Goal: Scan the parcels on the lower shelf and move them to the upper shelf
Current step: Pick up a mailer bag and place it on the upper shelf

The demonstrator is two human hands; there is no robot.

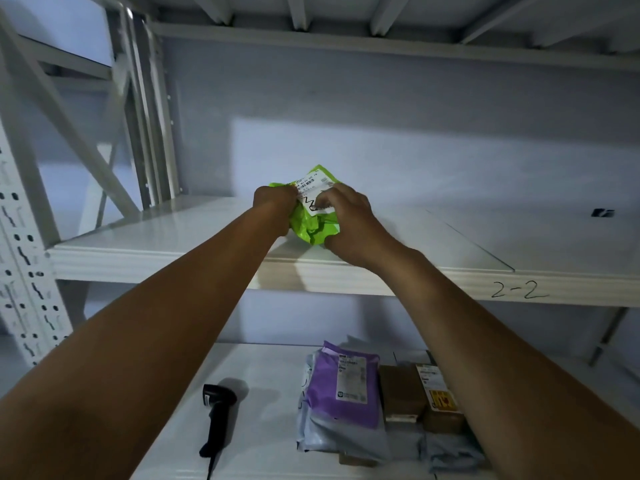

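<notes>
A bright green plastic parcel (311,221) with a white barcode label stands on the upper shelf (156,244) near its front edge. My left hand (273,206) grips its left side and my right hand (349,223) holds its right side, fingers over the label. On the lower shelf (263,427) lie a purple parcel (346,386) on top of a grey one (343,441), and two brown cardboard boxes (403,393) to their right, partly hidden by my right forearm. A black handheld scanner (216,415) rests on the lower shelf to the left of the parcels.
The upper shelf's front beam bears the handwritten mark "2-2" (519,291). A small dark object (602,213) sits far right on the upper shelf. A perforated white upright (24,265) and diagonal braces stand at the left. Another shelf deck hangs overhead.
</notes>
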